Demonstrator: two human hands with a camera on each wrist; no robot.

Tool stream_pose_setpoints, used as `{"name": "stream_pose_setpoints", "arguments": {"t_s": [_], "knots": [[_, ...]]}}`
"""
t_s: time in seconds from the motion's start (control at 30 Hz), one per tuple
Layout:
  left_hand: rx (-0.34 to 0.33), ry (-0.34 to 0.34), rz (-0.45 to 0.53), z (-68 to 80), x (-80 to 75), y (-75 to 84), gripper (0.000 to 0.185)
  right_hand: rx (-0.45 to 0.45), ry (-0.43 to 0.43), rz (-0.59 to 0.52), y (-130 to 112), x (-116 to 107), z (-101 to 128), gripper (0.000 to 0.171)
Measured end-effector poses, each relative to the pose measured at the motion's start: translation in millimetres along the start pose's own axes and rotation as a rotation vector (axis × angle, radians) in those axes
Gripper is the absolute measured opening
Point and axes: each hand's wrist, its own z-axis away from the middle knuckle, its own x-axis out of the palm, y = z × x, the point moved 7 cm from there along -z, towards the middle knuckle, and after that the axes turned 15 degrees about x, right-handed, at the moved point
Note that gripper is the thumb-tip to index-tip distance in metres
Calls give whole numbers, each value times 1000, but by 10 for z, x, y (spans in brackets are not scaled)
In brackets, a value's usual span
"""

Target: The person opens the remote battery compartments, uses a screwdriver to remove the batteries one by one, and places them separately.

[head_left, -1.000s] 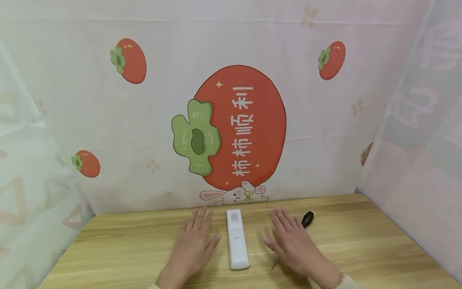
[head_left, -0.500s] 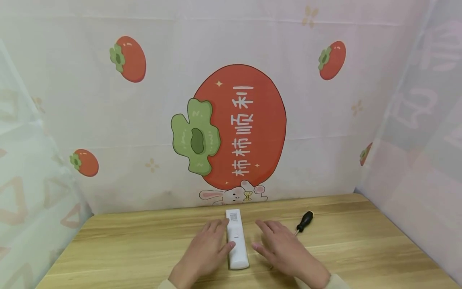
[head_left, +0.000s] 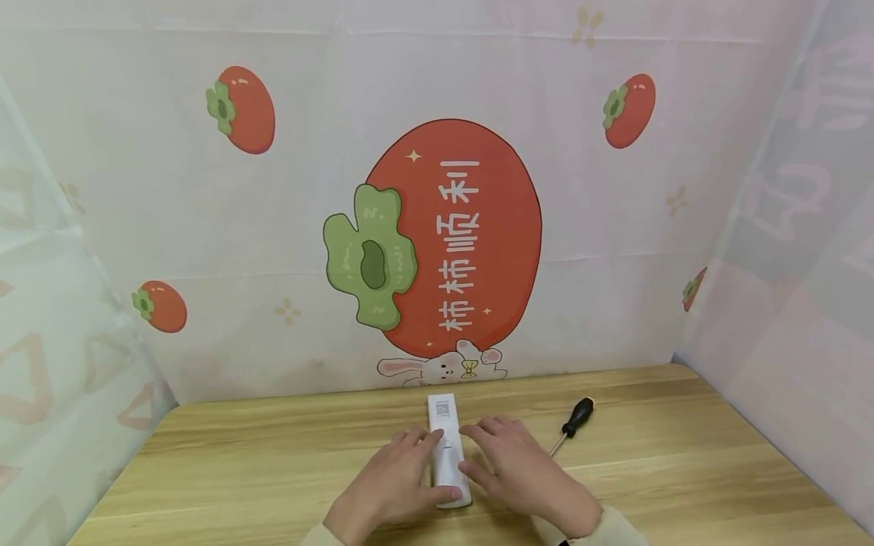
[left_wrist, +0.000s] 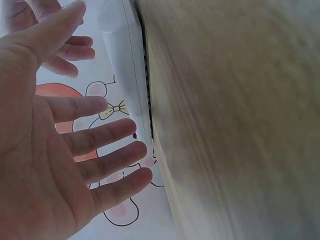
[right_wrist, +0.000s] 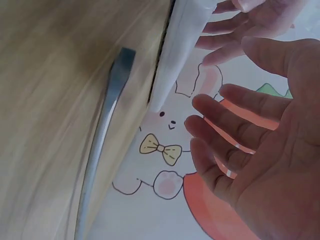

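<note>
One remote (head_left: 447,447) between two hands, left hand (head_left: 392,489) and right hand (head_left: 522,470); one screwdriver (head_left: 572,425) nearby

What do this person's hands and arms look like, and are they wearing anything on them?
Both hands are bare: no gloves, rings or watch show on the left hand or the right hand. Each wrist ends in a pale cream, soft-looking sleeve cuff, the left cuff and the right cuff, just inside the bottom edge of the head view. The wrist views show only bare fingers.
</note>
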Motion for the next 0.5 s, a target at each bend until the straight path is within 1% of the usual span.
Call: {"name": "stream_pose_setpoints", "arguments": {"t_s": [0.2, 0.3, 0.5], "knots": [[12, -34, 0, -7, 16, -11, 94, -8, -25, -10, -45, 38, -17, 40], [24, -53, -11, -7, 19, -11, 93, 3, -52, -20, -49, 67, -18, 41], [19, -74, -18, 8, 46, -43, 91, 21, -89, -30, -37, 116, -15, 44]]}}
